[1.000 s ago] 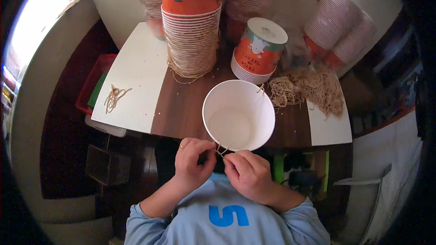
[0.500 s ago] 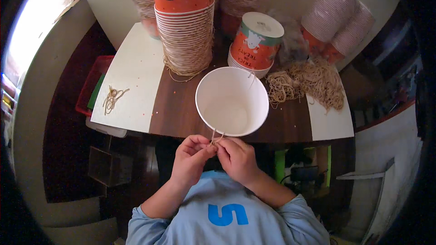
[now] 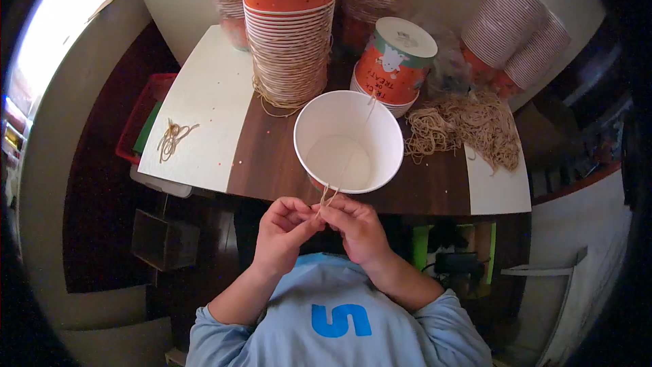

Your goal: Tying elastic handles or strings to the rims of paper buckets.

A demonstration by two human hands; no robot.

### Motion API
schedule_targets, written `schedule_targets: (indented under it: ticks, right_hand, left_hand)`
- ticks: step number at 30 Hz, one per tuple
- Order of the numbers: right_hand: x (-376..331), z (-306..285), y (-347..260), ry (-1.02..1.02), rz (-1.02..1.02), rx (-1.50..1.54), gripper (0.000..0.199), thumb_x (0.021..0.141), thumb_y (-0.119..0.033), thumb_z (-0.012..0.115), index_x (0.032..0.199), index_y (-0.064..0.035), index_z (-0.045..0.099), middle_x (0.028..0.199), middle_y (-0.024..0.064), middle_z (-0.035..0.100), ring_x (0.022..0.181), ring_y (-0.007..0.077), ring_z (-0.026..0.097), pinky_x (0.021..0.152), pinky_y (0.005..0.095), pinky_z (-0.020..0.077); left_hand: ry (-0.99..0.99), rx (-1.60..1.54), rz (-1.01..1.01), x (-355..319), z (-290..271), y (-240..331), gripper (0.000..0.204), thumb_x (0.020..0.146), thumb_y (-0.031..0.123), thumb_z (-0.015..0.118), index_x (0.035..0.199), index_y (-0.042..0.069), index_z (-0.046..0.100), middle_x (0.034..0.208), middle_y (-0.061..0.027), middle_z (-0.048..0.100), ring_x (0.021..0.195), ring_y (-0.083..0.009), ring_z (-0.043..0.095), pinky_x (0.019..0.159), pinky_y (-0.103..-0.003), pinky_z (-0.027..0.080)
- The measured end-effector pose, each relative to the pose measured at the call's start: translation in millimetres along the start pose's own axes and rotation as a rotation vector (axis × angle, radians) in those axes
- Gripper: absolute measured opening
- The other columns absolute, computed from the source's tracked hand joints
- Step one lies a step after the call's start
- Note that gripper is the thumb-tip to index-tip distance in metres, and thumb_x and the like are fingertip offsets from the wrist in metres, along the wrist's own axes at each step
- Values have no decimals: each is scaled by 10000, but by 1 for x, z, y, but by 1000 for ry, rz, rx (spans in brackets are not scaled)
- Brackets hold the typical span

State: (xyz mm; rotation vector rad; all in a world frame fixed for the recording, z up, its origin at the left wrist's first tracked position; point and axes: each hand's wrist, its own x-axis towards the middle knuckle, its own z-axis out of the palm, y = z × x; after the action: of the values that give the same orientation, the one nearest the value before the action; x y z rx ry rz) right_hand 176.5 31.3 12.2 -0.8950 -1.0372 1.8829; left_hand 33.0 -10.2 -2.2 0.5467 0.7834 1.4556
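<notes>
A white-lined paper bucket stands at the front of the table, its mouth tipped toward me. Tan string comes through its near rim, and a thin strand runs across the inside to the far rim. My left hand pinches the string just in front of the rim. Close against it, my right hand also has thumb and finger closed on the string. Between the fingertips, the exact shape of the loop or knot is too small to make out.
Behind the bucket rises a tall stack of orange buckets wrapped with strings. An upside-down orange bucket sits to its right, beside a heap of tan string. Loose string pieces lie at left. Plastic-wrapped stacks stand at the back right.
The bucket's near rim has lifted slightly away from my hands, and the strand across its inside now shows. Both hands still pinch the string. The whole view has shifted a little.
</notes>
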Motion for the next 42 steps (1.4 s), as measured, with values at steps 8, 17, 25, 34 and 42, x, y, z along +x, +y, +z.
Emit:
schedule_targets:
  ticks: [8, 17, 25, 34, 42]
  right_hand:
    - [0, -4, 5, 42, 133, 251, 137, 871, -138, 592, 945, -53, 670, 870, -13, 650, 699, 37, 521, 617, 185, 411]
    - [-2, 1, 10, 66, 77, 161, 160, 882, -166, 593, 941, -43, 676, 841, -22, 634, 748, 36, 522, 687, 190, 407]
    - [-2, -1, 12, 55, 38, 140, 161, 880, -140, 592, 940, -11, 668, 924, 41, 659, 877, 93, 589, 827, 236, 456]
    - [-3, -1, 8, 50, 5, 106, 140, 878, -127, 597, 911, -12, 668, 896, 33, 652, 857, 84, 583, 803, 226, 454]
    - [-3, -6, 13, 53, 24, 84, 195, 908, -232, 568, 917, -71, 676, 873, -24, 634, 752, 34, 509, 664, 193, 383]
  left_hand:
    - [51, 842, 599, 1, 2, 2, 187, 747, -77, 648, 898, 18, 592, 888, -92, 616, 769, -158, 614, 679, -253, 497]
    - [31, 1201, 942, 4, 9, 8, 275, 688, -66, 693, 939, 39, 653, 896, -115, 612, 765, -228, 640, 646, -292, 529]
    - [72, 1165, 1028, 8, 4, 1, 250, 687, -56, 703, 916, 19, 639, 906, -123, 622, 799, -233, 630, 694, -316, 528]
    - [-25, 1288, 1110, 10, 2, 6, 241, 679, -30, 703, 905, 38, 655, 911, -96, 637, 843, -220, 618, 833, -392, 489]
    - [-59, 1199, 955, 11, -1, 9, 189, 706, -44, 679, 876, 27, 635, 887, -104, 659, 834, -230, 646, 867, -402, 485]
